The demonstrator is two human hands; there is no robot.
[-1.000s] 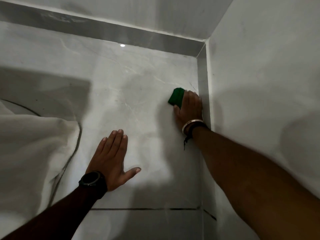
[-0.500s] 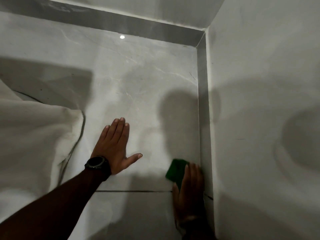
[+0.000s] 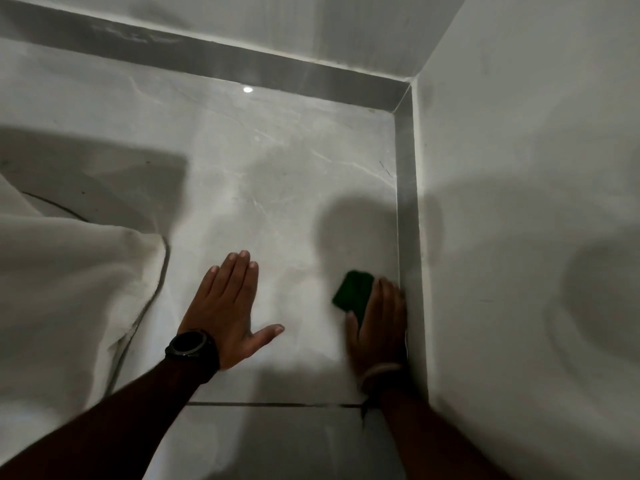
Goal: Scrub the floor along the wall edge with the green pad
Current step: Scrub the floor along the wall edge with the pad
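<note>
A green pad (image 3: 352,292) lies flat on the pale marble floor (image 3: 263,188), close to the grey skirting strip (image 3: 406,216) of the right wall. My right hand (image 3: 379,327) presses down on the pad's near end, fingers over it, its edge against the skirting. The pad's far half shows beyond the fingers. My left hand (image 3: 228,313) rests flat on the floor to the left, fingers together and thumb spread, holding nothing. A black watch (image 3: 189,344) sits on that wrist.
White cloth (image 3: 69,289) with a dark cord along its edge lies on the floor at the left. The right wall (image 3: 526,202) and the far wall's skirting (image 3: 242,64) meet in a corner ahead. A tile joint (image 3: 270,404) runs across near my wrists.
My right hand slid the pad back from near the corner toward me along the right wall, then forward again a little. The left hand stayed flat on the floor.
</note>
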